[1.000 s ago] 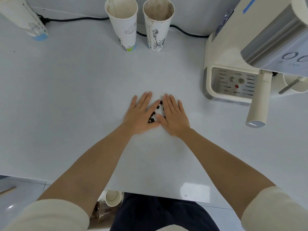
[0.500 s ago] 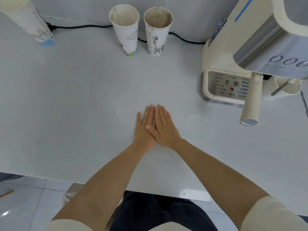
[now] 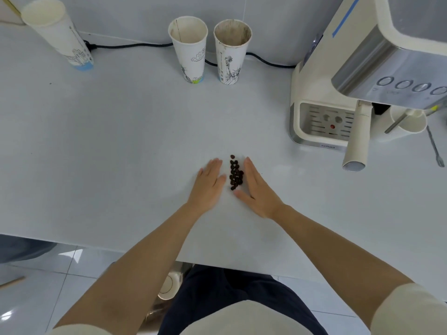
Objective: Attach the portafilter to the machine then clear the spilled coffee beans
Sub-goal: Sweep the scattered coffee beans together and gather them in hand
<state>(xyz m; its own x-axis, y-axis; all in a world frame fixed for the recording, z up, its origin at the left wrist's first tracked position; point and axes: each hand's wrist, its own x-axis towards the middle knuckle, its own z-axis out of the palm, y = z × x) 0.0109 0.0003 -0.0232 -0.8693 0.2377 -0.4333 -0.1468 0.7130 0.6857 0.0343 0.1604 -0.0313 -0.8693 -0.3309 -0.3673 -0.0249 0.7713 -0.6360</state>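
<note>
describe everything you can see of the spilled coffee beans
The coffee beans are dark brown, oval and roasted-looking, a couple of dozen gathered into a narrow heap that runs away from the person on the pale grey countertop. One bean sits slightly apart at the far end. The heap lies between the open left hand and the open right hand, both flat on the surface. The right hand's fingers sit right against the heap; the left is a little apart. No bean is held.
</note>
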